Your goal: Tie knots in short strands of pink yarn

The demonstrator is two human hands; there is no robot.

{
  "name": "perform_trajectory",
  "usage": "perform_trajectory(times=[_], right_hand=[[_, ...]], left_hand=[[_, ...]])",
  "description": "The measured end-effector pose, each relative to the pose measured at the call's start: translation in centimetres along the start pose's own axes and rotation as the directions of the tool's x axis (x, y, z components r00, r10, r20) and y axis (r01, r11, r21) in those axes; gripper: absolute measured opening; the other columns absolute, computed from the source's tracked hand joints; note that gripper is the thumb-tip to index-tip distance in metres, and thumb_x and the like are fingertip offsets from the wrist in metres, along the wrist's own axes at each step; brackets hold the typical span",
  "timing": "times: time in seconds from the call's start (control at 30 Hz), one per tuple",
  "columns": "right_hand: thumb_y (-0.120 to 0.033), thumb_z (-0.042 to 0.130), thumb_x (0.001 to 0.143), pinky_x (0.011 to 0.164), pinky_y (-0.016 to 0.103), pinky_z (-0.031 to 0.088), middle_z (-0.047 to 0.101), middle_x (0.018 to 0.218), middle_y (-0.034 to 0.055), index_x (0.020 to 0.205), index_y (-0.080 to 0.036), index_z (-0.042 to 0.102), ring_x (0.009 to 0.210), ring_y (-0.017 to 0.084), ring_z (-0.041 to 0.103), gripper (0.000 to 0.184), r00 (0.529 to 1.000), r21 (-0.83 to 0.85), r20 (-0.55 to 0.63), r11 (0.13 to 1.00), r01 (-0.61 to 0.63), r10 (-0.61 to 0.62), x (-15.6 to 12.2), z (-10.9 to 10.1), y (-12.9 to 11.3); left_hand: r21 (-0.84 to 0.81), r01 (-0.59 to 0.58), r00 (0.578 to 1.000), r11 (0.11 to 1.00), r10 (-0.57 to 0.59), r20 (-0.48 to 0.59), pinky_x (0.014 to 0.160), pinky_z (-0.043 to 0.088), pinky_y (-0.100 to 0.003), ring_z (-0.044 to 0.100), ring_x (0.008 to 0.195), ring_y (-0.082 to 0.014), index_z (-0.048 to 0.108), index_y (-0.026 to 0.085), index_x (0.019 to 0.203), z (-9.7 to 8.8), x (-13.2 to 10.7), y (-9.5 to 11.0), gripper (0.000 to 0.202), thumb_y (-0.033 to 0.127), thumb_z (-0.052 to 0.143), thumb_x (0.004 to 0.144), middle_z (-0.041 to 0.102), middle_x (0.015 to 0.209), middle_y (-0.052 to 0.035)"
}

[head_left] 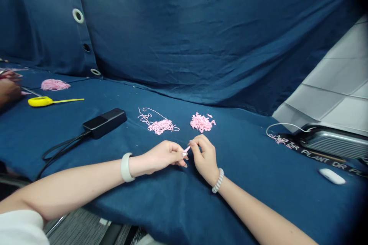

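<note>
I'm holding a short piece of pink yarn (187, 149) up between my two hands, just above the surface (258, 183), which is covered in dark blue cloth. My left hand (162, 157) is curled inward, its fingers (178, 153) pressed together and pinching the lower end of the piece. My right hand (204, 159) is coming in from the other side, its fingers (195, 143) closing on the upper end, though the piece is so small that I can't make out exactly where each fingertip touches it. I'm working only with my fingertips and keeping my wrists low and steady, since a light, even pinch suits something this short and a hard squeeze would likely crush or fray it. Just ahead of my right hand, a heap of snipped pink yarn bits (201, 122) is lying on the cloth, and beside it, to the left, a loose tangle of pink yarn strands (157, 122) is trailing thin ends. Keeping my hands clear of both seems wise, because a stray fiber could easily catch on my long nails. Farther left, a black power bank (104, 123) is lying with its cable, near a yellow-handled tool (39, 101) and a pink yarn bundle (55, 84), while a co-worker's hand (10, 90) is working at the far left edge. To my right, a white computer mouse (331, 176) is resting by a printed lanyard (313, 153).
</note>
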State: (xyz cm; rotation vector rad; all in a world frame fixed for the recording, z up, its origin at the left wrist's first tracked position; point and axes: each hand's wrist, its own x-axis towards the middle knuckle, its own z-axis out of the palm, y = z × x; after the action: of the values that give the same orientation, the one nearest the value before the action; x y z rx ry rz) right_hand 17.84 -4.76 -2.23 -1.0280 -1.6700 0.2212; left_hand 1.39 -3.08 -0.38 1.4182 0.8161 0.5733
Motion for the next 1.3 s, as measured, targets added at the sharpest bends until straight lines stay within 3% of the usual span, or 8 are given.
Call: perform_trajectory(times=[0.17, 0.27, 0.4, 0.53, 0.63, 0.93, 1.13, 1.3], right_hand=[[-0.024, 0.049, 0.086, 0.062, 0.027, 0.038, 0.054, 0.066, 0.0012, 0.064, -0.018, 0.054, 0.064, 0.014, 0.051, 0.024, 0.988, -0.022, 0.058, 0.99, -0.141, 0.142, 0.4, 0.0, 1.0], [-0.025, 0.048, 0.086, 0.061, 0.026, 0.037, 0.052, 0.063, 0.0003, 0.06, -0.018, 0.052, 0.062, 0.013, 0.049, 0.028, 0.973, -0.015, 0.147, 0.984, -0.175, 0.176, 0.4, 0.3, 0.9], [-0.017, 0.048, 0.083, 0.059, 0.024, 0.035, 0.048, 0.061, -0.0014, 0.056, -0.017, 0.048, 0.06, 0.011, 0.046, 0.027, 0.949, 0.027, 0.285, 0.988, -0.153, 0.139, 0.1, 0.6, 0.5], [-0.019, 0.047, 0.084, 0.057, 0.023, 0.035, 0.047, 0.06, -0.0015, 0.054, -0.017, 0.046, 0.058, 0.011, 0.044, 0.03, 0.943, 0.074, 0.307, 0.984, -0.162, 0.132, -0.1, 0.7, 0.3], [-0.025, 0.045, 0.086, 0.057, 0.024, 0.035, 0.049, 0.061, -0.0007, 0.057, -0.017, 0.05, 0.059, 0.011, 0.045, 0.031, 0.941, 0.077, 0.303, 0.981, -0.18, 0.149, 0.0, 0.6, 0.4], [-0.024, 0.046, 0.087, 0.061, 0.024, 0.037, 0.05, 0.063, -0.0013, 0.059, -0.017, 0.049, 0.061, 0.011, 0.047, 0.029, 0.937, 0.066, 0.285, 0.971, -0.229, 0.201, 0.1, 0.7, 0.3], [-0.023, 0.047, 0.086, 0.062, 0.025, 0.038, 0.05, 0.066, -0.0007, 0.062, -0.018, 0.048, 0.063, 0.012, 0.048, 0.025, 0.962, 0.06, 0.197, 0.977, -0.203, 0.188, 0.2, 0.6, 0.1], [-0.019, 0.049, 0.085, 0.064, 0.027, 0.04, 0.053, 0.068, 0.0009, 0.065, -0.018, 0.052, 0.067, 0.013, 0.051, 0.021, 0.995, 0.043, 0.069, 0.996, -0.075, 0.072, -0.1, 0.3, -0.5]], left_hand=[[0.264, -0.179, 0.979, 0.948, 0.198, -0.046, 0.071, 0.045, -0.027, 0.061, 0.071, -0.0149, 0.064, 0.014, 0.075, -0.3, 0.0, 0.1, 0.023, 0.035, 0.056, 0.079, 0.067, 0.072, -0.0041], [0.475, -0.341, 0.903, 0.811, 0.423, -0.073, 0.069, 0.043, -0.025, 0.058, 0.075, -0.014, 0.063, 0.015, 0.067, -0.3, -0.4, 0.5, 0.025, 0.033, 0.054, 0.082, 0.065, 0.083, -0.0044], [0.412, -0.461, 0.85, 0.786, 0.524, -0.048, 0.068, 0.043, -0.024, 0.057, 0.077, -0.0126, 0.062, 0.015, 0.066, -0.2, -0.7, 0.4, 0.02, 0.028, 0.057, 0.08, 0.064, 0.095, -0.0052], [0.181, -0.434, 0.895, 0.883, 0.445, -0.023, 0.074, 0.046, -0.027, 0.06, 0.084, -0.0161, 0.065, 0.015, 0.077, -0.1, -0.4, -0.2, 0.016, 0.029, 0.059, 0.079, 0.067, 0.089, -0.0064], [0.183, -0.376, 0.922, 0.908, 0.386, -0.023, 0.07, 0.046, -0.027, 0.06, 0.078, -0.016, 0.067, 0.015, 0.084, -0.1, -0.4, -0.2, 0.018, 0.03, 0.066, 0.073, 0.068, 0.087, -0.0064], [0.422, -0.363, 0.859, 0.831, 0.474, -0.195, 0.07, 0.045, -0.027, 0.06, 0.075, -0.0158, 0.069, 0.017, 0.077, -0.3, -0.9, 1.2, 0.013, 0.027, 0.061, 0.077, 0.068, 0.083, -0.0055], [0.106, -0.17, 0.955, 0.98, 0.19, -0.228, 0.049, 0.035, -0.021, 0.043, 0.051, -0.0068, 0.065, 0.015, 0.076, -0.5, 0.1, 0.7, 0.02, 0.035, 0.066, 0.072, 0.059, 0.064, 0.0006], [-0.088, -0.01, 0.989, 0.996, -0.003, -0.149, 0.045, 0.03, -0.018, 0.039, 0.051, -0.0051, 0.065, 0.012, 0.074, -0.4, 0.3, 0.8, 0.025, 0.036, 0.07, 0.068, 0.053, 0.062, 0.0015]])
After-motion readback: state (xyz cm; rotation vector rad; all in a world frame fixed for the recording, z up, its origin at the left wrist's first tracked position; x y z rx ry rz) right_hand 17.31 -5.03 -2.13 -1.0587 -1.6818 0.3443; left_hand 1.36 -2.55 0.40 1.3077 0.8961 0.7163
